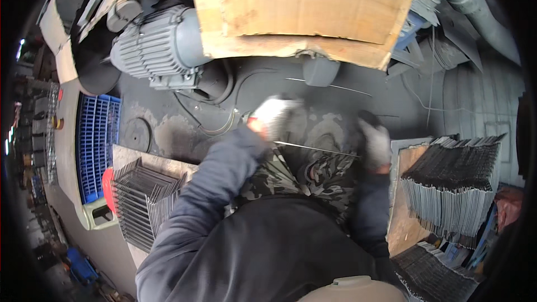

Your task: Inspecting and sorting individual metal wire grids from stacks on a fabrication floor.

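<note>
A thin, pale metal strip [316,148] runs across above my lap, between my two hands. My left hand [275,118], in a white glove with a red-orange cuff edge, is next to its left end. My right hand [376,144], in a white glove with dark finger parts, is near its right end. Both hands are smeared by motion, so whether either one grips the strip cannot be made out. Beyond them, another thin strip [335,86] lies near a small grey block [321,71] below the cardboard.
A grey motor [159,45] stands far left beside a large cardboard sheet [302,8]. Bent metal strips are stacked on the left [142,207] and right [453,190], with another stack [433,271] lower right. A blue plastic crate [99,145] stands left; a grey duct [475,5] curves at far right.
</note>
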The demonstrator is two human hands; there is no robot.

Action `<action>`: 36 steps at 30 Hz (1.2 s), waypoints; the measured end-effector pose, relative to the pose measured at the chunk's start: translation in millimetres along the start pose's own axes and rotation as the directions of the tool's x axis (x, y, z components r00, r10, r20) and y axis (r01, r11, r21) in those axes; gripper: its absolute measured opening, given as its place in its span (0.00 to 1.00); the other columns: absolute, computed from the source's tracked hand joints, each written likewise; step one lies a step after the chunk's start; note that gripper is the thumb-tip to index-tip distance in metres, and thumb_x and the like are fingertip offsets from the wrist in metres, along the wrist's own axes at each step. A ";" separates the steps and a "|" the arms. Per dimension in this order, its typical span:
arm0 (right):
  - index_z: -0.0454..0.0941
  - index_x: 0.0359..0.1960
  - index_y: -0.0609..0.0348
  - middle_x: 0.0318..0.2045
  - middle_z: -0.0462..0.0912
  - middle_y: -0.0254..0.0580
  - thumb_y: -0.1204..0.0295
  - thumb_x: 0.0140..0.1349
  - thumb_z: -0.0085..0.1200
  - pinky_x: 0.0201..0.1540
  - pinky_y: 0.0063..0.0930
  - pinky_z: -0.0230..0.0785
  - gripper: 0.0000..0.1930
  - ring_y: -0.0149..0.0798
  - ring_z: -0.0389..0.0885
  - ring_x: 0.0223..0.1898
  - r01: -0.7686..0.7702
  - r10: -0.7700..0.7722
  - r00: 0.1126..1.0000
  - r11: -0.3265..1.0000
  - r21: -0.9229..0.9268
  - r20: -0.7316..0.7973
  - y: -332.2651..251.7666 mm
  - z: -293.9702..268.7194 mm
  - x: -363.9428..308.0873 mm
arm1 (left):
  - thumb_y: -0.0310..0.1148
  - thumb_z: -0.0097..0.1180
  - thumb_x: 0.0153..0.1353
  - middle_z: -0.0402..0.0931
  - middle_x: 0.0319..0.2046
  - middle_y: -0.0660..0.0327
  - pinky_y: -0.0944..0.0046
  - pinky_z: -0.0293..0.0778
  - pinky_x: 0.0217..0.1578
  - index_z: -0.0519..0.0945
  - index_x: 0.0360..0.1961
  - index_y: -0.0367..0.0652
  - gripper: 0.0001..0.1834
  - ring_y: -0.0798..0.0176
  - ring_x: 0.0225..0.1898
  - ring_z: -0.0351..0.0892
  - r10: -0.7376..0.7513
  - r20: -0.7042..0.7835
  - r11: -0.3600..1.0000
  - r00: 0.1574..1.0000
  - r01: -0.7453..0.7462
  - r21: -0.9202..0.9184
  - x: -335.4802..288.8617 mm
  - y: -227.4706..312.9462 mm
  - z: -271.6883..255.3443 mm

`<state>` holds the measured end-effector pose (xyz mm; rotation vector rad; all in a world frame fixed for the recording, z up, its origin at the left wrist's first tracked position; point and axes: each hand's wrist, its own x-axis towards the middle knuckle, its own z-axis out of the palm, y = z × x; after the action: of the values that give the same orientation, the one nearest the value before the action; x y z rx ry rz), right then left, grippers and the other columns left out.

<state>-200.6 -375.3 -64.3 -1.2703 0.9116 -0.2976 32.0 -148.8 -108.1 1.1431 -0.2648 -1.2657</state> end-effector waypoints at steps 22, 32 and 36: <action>0.68 0.72 0.66 0.54 0.88 0.53 0.63 0.62 0.78 0.56 0.34 0.84 0.42 0.43 0.88 0.56 0.500 -0.603 0.796 0.607 -0.618 0.051 -0.4 114.1 -88.7 | 0.38 0.72 0.66 0.81 0.28 0.62 0.56 0.77 0.31 0.84 0.45 0.37 0.16 0.62 0.25 0.79 0.631 -0.369 0.658 0.683 -0.219 0.720 -194.3 24.4 26.9; 0.82 0.57 0.67 0.51 0.89 0.47 0.76 0.71 0.67 0.53 0.38 0.84 0.16 0.41 0.89 0.50 0.513 -0.515 0.857 0.854 0.083 0.001 -14.5 66.3 -131.1 | 0.28 0.80 0.53 0.67 0.71 0.44 0.52 0.83 0.54 0.69 0.71 0.41 0.45 0.47 0.67 0.74 0.904 -0.367 0.427 0.218 -0.440 0.790 -163.7 33.8 120.2; 0.79 0.60 0.63 0.55 0.87 0.48 0.77 0.77 0.58 0.55 0.42 0.85 0.12 0.44 0.88 0.53 0.427 -0.407 0.901 0.772 0.471 -0.149 7.1 68.5 -131.2 | 0.33 0.73 0.65 0.82 0.57 0.48 0.55 0.80 0.59 0.76 0.64 0.38 0.28 0.54 0.56 0.84 0.513 -0.534 0.834 0.672 -0.537 0.126 -141.8 -6.1 105.6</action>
<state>-235.4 -240.2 -14.6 -0.9695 0.5172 -0.8603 -96.8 -84.0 -5.6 1.2280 -0.1153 -0.3887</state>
